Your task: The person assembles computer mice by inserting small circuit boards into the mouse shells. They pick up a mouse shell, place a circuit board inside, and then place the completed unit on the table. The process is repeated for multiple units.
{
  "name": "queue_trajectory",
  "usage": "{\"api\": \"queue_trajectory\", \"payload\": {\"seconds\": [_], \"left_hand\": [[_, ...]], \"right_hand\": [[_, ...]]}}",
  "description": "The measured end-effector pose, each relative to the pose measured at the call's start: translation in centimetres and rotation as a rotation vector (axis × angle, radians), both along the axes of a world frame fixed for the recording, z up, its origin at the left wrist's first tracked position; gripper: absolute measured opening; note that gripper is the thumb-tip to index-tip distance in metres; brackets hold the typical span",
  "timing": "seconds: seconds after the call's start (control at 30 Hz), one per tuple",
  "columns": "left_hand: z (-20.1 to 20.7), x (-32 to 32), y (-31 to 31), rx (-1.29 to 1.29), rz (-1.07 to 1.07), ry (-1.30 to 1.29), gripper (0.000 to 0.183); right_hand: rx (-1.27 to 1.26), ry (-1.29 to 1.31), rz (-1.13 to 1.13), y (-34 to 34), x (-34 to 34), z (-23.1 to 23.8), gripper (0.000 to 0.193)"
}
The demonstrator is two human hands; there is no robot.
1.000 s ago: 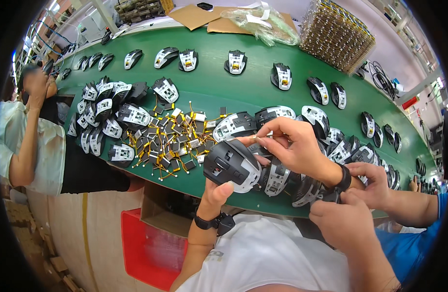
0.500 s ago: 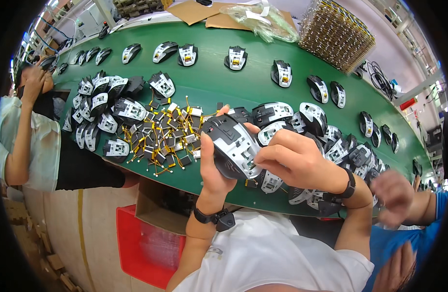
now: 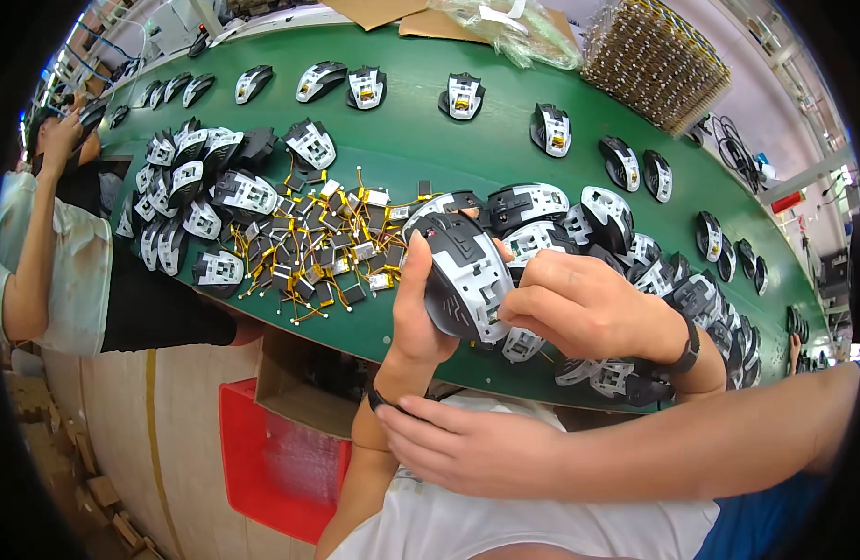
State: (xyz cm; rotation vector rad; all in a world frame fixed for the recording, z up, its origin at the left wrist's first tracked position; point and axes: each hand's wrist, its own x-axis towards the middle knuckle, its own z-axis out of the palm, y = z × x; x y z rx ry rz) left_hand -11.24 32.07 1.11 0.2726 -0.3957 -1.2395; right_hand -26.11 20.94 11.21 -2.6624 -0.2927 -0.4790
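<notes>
A half-assembled computer mouse [image 3: 465,273], black with a white inner frame, is gripped in my left hand [image 3: 416,327], its underside facing up. My right hand [image 3: 589,303] is closed in a pinch at the mouse's right edge; whatever lies between the fingertips is hidden. Across my lap, another person's hand [image 3: 477,443] touches the band on my left wrist. Just left of the held mouse is a loose heap of small battery packs [image 3: 332,247] with orange wires. More open mice [image 3: 528,207] are piled behind and right of my hands.
Another mouse pile [image 3: 183,177] is at the left. Spaced mice [image 3: 463,95] line the far part of the green table [image 3: 402,131]. A stacked block of parts [image 3: 656,65] and clear plastic bag [image 3: 509,33] lie behind. A red bin [image 3: 248,467] sits below; another person [image 3: 52,261] is at left.
The other person's arm has reached in from the right, and its hand has come onto my left wrist. My hands and the mouse have shifted slightly right in view.
</notes>
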Motion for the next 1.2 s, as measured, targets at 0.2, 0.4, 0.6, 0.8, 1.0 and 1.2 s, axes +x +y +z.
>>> {"api": "queue_trajectory", "payload": {"seconds": [0.2, 0.4, 0.6, 0.8, 1.0, 1.2], "left_hand": [[0.2, -0.7, -0.4, 0.079, 0.052, -0.042, 0.069], [0.2, -0.6, -0.8, 0.192, 0.107, -0.052, 0.066], [0.1, -1.1, -1.6, 0.136, 0.143, -0.069, 0.064], [-0.4, -1.9, -2.3, 0.166, 0.033, -0.012, 0.065], [-0.6, -2.3, -3.0, 0.106, -0.058, 0.061, 0.065], [-0.4, -2.4, -3.1, 0.137, -0.065, 0.008, 0.065]], "right_hand": [[0.163, 0.173, -0.059, -0.4, -0.1, 0.7, 0.018], [0.082, 0.087, -0.124, -0.1, 0.0, -0.4, 0.018], [-0.027, -0.038, -0.162, 0.1, -0.2, -1.1, 0.018], [-0.066, -0.038, -0.140, -0.6, -1.2, -1.3, 0.018], [-0.123, -0.080, -0.208, -0.5, -2.4, -1.6, 0.017], [0.002, -0.104, -0.285, -0.6, -2.7, -2.4, 0.018]]}}
